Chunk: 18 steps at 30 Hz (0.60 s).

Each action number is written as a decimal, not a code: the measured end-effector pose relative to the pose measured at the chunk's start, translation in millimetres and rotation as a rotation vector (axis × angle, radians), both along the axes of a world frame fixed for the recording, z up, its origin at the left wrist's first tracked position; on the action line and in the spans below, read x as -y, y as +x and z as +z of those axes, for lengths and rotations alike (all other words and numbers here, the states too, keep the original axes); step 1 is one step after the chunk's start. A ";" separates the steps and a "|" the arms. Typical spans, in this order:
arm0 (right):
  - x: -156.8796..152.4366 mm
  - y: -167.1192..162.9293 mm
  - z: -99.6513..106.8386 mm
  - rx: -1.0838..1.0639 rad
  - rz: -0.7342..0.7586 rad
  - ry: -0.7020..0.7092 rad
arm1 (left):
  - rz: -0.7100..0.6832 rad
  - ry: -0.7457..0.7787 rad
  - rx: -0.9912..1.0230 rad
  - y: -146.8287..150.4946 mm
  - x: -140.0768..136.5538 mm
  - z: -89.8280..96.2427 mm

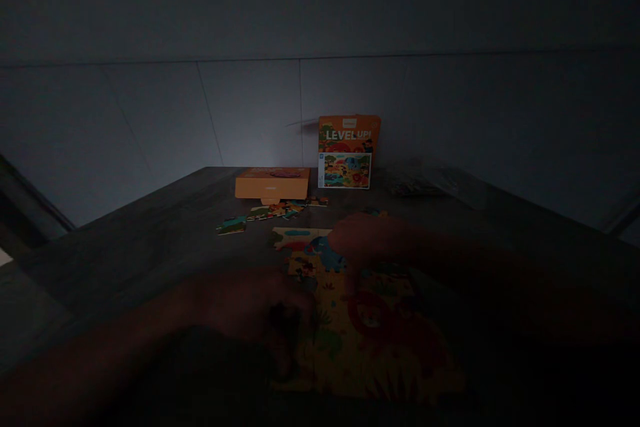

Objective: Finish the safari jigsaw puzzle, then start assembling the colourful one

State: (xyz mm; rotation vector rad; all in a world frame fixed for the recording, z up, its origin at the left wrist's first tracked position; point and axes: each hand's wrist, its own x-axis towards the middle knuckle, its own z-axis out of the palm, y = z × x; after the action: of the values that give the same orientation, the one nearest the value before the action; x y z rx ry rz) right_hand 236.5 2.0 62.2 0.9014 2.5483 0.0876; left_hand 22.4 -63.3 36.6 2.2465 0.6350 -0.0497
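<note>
A partly joined jigsaw puzzle [335,320] lies on the dark table, showing a red lion, a blue elephant and yellow ground. My left hand [245,303] is at its left edge, with thumb and forefinger apart and deep shadow between them. No piece can be made out in it. My right hand [365,240] reaches over the upper right of the puzzle beside the elephant, fingers pointing down. Its fingertips are too dark to show whether they grip a piece. Loose puzzle pieces [273,211] lie beyond the puzzle, to the left.
An orange box [273,185] lies at the back of the table [165,233]. Next to it an orange "LEVEL UP!" box [349,137] stands upright, with a picture card [345,171] in front. A clear plastic bag [423,180] is at the back right. A pale wall rises behind.
</note>
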 end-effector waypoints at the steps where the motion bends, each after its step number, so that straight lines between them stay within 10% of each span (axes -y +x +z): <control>1: 0.1 -0.1 0.0 0.001 -0.002 0.001 | 0.000 -0.008 -0.002 0.0 0.0 -0.5; 18: -1.9 0.0 -1.4 -0.010 0.000 -0.015 | -0.099 0.032 0.115 3.2 -0.6 7.6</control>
State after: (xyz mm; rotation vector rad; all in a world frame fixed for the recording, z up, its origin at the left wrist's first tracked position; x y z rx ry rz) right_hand 236.5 3.9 60.8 0.8978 2.5554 0.0638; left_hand 25.6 -62.7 44.2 2.2925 0.4656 0.0403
